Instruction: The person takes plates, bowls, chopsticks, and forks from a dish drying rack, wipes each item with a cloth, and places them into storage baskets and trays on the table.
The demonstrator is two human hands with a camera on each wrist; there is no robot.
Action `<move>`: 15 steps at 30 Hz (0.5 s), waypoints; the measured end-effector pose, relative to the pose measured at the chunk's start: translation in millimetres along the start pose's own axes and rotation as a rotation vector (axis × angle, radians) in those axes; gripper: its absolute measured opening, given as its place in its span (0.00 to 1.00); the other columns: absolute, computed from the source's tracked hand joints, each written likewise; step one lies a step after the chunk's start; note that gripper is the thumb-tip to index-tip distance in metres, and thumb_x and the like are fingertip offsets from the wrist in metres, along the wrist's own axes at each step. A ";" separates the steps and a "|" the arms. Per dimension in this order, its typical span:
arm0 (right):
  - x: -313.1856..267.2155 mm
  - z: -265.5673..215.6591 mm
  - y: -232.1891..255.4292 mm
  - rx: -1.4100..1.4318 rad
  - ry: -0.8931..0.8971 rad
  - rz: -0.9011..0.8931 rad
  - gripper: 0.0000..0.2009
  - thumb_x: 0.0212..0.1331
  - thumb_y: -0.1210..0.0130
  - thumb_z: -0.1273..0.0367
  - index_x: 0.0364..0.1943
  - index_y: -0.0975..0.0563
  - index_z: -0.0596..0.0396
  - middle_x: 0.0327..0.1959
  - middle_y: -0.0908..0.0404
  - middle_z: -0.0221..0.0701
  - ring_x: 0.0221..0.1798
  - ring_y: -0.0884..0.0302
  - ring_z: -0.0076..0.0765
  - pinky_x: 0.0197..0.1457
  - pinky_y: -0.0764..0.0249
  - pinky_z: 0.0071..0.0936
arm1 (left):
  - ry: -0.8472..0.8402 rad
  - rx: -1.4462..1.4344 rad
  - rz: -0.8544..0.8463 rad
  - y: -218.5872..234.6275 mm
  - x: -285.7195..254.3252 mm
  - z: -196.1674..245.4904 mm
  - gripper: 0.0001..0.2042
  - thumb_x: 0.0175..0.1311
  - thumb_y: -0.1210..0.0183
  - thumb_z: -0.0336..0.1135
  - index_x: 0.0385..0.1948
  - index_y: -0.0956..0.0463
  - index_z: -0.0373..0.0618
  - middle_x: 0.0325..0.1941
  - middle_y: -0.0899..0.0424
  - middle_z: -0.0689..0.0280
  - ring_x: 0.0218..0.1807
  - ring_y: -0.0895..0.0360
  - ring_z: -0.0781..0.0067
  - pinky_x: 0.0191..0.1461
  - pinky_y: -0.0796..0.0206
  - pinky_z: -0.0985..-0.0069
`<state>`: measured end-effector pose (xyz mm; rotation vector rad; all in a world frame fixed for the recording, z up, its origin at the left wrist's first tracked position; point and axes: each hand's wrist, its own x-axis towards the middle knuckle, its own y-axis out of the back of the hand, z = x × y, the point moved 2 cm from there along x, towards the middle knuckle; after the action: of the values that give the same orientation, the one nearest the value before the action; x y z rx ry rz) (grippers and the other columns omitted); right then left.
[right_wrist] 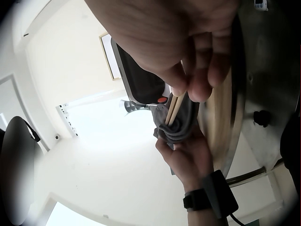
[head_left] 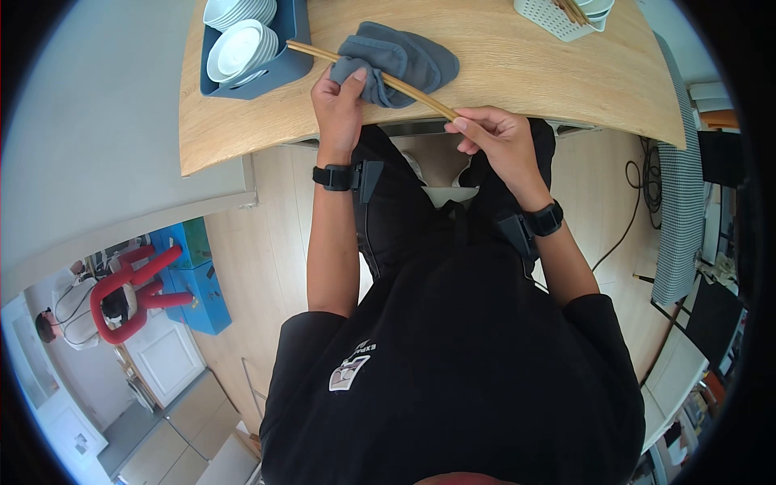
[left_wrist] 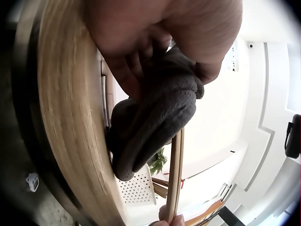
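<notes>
A pair of wooden chopsticks (head_left: 420, 96) slants across the front of the table between both hands. My left hand (head_left: 338, 113) grips a grey cloth (head_left: 412, 61) folded around the chopsticks, with their far ends poking out to the left. In the left wrist view the cloth (left_wrist: 160, 110) wraps over the sticks, which come out below it. The right hand (head_left: 499, 144) pinches the near ends of the chopsticks between thumb and fingers, just past the table's front edge. The rest of the cloth spreads on the tabletop beyond the left hand.
On the left of the wooden table (head_left: 525, 77) a blue-grey bin (head_left: 284, 77) holds stacked white bowls (head_left: 236, 52). A white perforated basket (head_left: 550, 23) with more chopsticks and dishes stands at the back right. The table's front edge lies close to both hands.
</notes>
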<state>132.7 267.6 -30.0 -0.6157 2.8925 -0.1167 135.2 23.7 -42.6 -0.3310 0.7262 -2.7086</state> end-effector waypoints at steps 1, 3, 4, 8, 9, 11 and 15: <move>1.0 0.7 -1.8 0.012 -0.016 -0.004 0.11 0.64 0.40 0.70 0.47 0.19 0.62 0.38 0.13 0.38 0.29 0.20 0.20 0.35 0.23 0.17 | -0.003 0.036 -0.013 -0.9 -1.4 -0.5 0.08 0.65 0.41 0.26 0.43 0.23 0.34 0.40 0.18 0.65 0.40 0.24 0.81 0.48 0.32 0.80; 3.2 1.0 -3.9 0.006 -0.015 -0.013 0.11 0.64 0.40 0.70 0.47 0.19 0.62 0.37 0.13 0.38 0.29 0.21 0.19 0.34 0.23 0.17 | -0.008 0.077 -0.022 0.2 -1.5 -0.1 0.08 0.64 0.41 0.26 0.43 0.23 0.33 0.40 0.18 0.65 0.40 0.24 0.81 0.48 0.32 0.80; 4.4 1.5 -4.2 -0.006 -0.018 -0.018 0.11 0.64 0.40 0.70 0.47 0.19 0.62 0.37 0.13 0.38 0.28 0.21 0.19 0.34 0.23 0.17 | -0.016 0.054 -0.022 0.1 -1.0 0.2 0.09 0.64 0.41 0.26 0.43 0.23 0.34 0.40 0.18 0.66 0.39 0.24 0.81 0.47 0.32 0.81; 3.1 2.8 7.3 0.010 -0.016 -0.026 0.11 0.63 0.40 0.70 0.47 0.19 0.61 0.37 0.14 0.35 0.30 0.20 0.20 0.36 0.23 0.16 | -0.023 0.086 0.062 1.0 -2.2 -2.0 0.09 0.63 0.41 0.25 0.43 0.24 0.34 0.40 0.18 0.66 0.39 0.23 0.81 0.46 0.31 0.82; 1.4 3.8 13.5 0.014 -0.005 -0.004 0.11 0.63 0.40 0.70 0.47 0.19 0.62 0.37 0.14 0.35 0.30 0.20 0.20 0.36 0.23 0.16 | -0.006 0.072 0.058 1.9 -2.7 -2.5 0.09 0.63 0.41 0.25 0.43 0.24 0.34 0.40 0.18 0.66 0.39 0.23 0.81 0.46 0.31 0.82; -3.8 4.7 32.6 -0.016 -0.008 0.047 0.11 0.63 0.40 0.70 0.46 0.19 0.62 0.37 0.14 0.36 0.30 0.21 0.20 0.36 0.23 0.16 | -0.017 0.005 0.091 3.0 -1.0 -1.7 0.10 0.63 0.41 0.25 0.45 0.24 0.35 0.41 0.17 0.66 0.40 0.22 0.80 0.46 0.30 0.81; -16.5 4.7 70.9 0.077 0.046 0.148 0.12 0.65 0.41 0.69 0.49 0.20 0.61 0.39 0.14 0.38 0.29 0.23 0.18 0.36 0.24 0.16 | -0.012 -0.080 0.109 -0.4 2.4 0.5 0.12 0.64 0.43 0.25 0.48 0.25 0.34 0.45 0.17 0.63 0.45 0.20 0.77 0.50 0.30 0.79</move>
<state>120.3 338.8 -40.1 -0.3898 2.9489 -0.2236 133.0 23.0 -41.7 -0.3170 0.8260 -2.5780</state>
